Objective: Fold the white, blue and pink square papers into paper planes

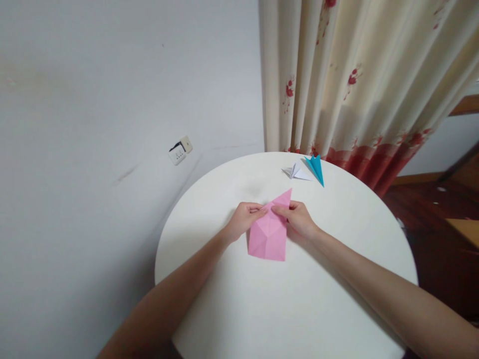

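Two hands of yours, center of frame, both pinched on one sheet. Your left hand [243, 220]: nearly closed, thumb on the upper left edge of the pink paper [267, 239], fingers curled. Your right hand [300, 219]: thumb flat on the paper's upper part, fingers partly hidden behind the right edge, gripping. Paper sits mid-frame, creased, pointed corner up and right, squared end toward you. Under it, your round white table [299, 309]. Above the paper, toward the table's far edge: small white folded paper [297, 173], blue paper plane [316, 168] just right of it. Upper right, flowered curtain [348, 60]; upper left, pale wall [112, 75] with white socket [177, 155]; right edge, dark floor [419, 224].
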Tool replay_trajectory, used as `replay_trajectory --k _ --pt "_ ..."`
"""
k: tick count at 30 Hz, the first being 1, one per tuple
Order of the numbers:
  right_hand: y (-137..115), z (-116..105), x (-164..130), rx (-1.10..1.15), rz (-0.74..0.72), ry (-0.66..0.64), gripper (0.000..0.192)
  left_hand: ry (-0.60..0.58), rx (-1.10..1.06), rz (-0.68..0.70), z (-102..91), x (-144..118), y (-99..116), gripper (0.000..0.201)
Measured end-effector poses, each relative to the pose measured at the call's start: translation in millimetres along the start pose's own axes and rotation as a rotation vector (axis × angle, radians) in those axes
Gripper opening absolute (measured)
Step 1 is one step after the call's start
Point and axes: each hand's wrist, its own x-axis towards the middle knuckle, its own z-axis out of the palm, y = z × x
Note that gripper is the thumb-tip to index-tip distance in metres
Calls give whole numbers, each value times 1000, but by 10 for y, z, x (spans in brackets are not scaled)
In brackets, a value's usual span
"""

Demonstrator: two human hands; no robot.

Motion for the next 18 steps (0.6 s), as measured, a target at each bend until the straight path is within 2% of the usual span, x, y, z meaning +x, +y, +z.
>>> replay_trajectory --k 5,10,18 --pt "12 27 -36 54 35 -24 26 -26 29 -1 35 -22 23 39" --pt "-22 33 -44 96 95 1 25 -59 63 -12 36 -42 29 39" --pt "-14 58 -40 103 115 58 25 -64 95 -16 42 -27 -30 38"
